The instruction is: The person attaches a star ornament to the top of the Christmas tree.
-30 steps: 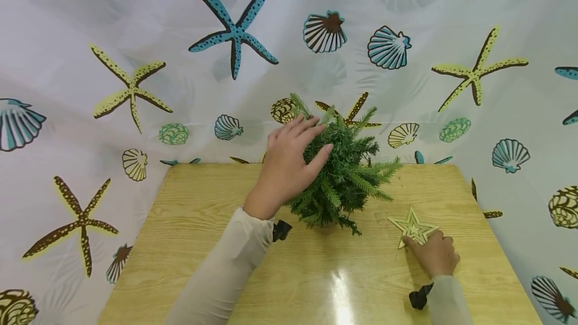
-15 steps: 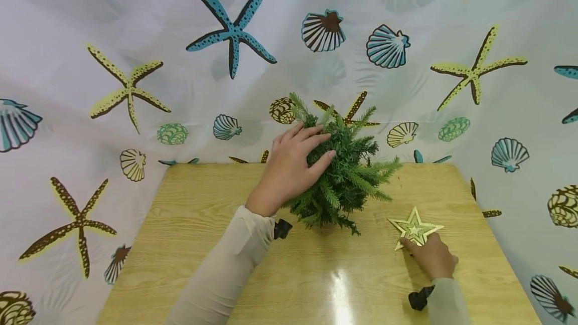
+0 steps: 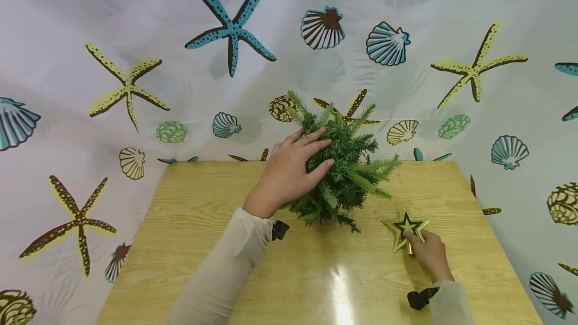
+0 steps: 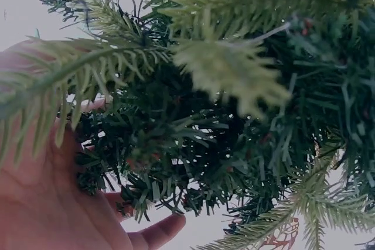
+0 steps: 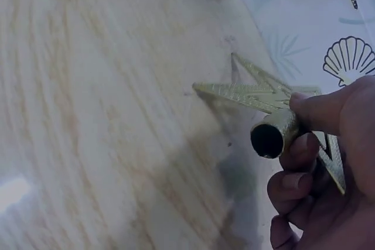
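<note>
A small green artificial tree point(image 3: 345, 164) stands on the table. Against its left side rests my left hand point(image 3: 289, 172), fingers spread and relaxed among the branches; in the left wrist view the palm point(image 4: 53, 197) lies beside dark green foliage point(image 4: 193, 133). My right hand point(image 3: 431, 255) pinches a gold star point(image 3: 406, 227) between thumb and fingers, to the right of the tree. The right wrist view shows the star point(image 5: 246, 93) with its hollow round socket point(image 5: 275, 136) facing the camera, the other fingers curled below it.
The wooden table point(image 3: 198, 199) reaches back to a pale curtain point(image 3: 280, 79) printed with starfish and shells, which also hangs along both sides. A bright light reflection lies on the tabletop near the front.
The gold star has been raised and tilted in my right hand, so its socket now shows below it. My left hand has shifted slightly down and rightward against the tree.
</note>
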Tool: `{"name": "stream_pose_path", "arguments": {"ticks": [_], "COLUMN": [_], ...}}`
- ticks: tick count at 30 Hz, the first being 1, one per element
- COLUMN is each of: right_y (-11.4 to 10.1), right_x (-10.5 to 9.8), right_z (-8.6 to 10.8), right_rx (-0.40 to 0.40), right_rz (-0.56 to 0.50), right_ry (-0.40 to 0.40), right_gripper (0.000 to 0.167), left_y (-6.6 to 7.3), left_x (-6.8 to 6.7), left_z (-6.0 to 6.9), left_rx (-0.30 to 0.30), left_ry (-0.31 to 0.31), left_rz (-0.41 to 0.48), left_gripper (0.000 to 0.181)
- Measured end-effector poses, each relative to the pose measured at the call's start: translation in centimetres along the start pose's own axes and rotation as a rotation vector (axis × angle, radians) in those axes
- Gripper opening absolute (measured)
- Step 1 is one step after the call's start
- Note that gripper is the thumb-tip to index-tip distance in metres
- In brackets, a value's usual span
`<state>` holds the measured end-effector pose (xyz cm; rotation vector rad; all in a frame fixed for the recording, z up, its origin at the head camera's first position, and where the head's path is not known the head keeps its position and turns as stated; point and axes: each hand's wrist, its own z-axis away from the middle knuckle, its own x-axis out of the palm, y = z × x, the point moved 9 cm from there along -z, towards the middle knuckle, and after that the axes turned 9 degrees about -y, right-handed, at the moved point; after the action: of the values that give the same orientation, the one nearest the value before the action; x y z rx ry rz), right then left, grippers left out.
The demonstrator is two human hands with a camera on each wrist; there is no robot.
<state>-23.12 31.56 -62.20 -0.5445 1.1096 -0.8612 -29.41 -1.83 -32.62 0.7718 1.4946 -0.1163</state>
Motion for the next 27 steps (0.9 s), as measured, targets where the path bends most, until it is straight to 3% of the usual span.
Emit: {"name": "stream_pose_path", "arguments": {"ticks": [3, 13, 18, 21, 27], "right_y": [-0.9, -6.4, -10.6, -13.0, -16.8], "right_x": [-0.7, -5.1, -7.6, -8.6, -9.7], "right_z": [0.3, 2.9, 4.6, 5.5, 6.7], "right_rx": [-0.048, -0.193, -0.312, -0.361, -0.433], "right_rz": [-0.007, -0.095, -0.101, -0.114, -0.115], "right_ry": [0.079, 0.344, 0.475, 0.5, 0.493], "right_gripper": [0.048, 0.04, 0.055, 0.055, 0.033], "left_y": [-0.1, -0.1, -0.1, -0.1, 0.1], "left_x": [0.1, 0.2, 0.3, 0.4, 0.3], "left_z": [0.0, -0.3, -0.3, -0.3, -0.1], "left_rx": [-0.008, -0.017, -0.018, -0.019, -0.03], "left_ry": [0.014, 0.003, -0.016, -0.023, -0.019], "left_rz": [0.006, -0.043, -0.062, -0.083, -0.179], "left_gripper": [0.049, 0.043, 0.044, 0.045, 0.046]}}
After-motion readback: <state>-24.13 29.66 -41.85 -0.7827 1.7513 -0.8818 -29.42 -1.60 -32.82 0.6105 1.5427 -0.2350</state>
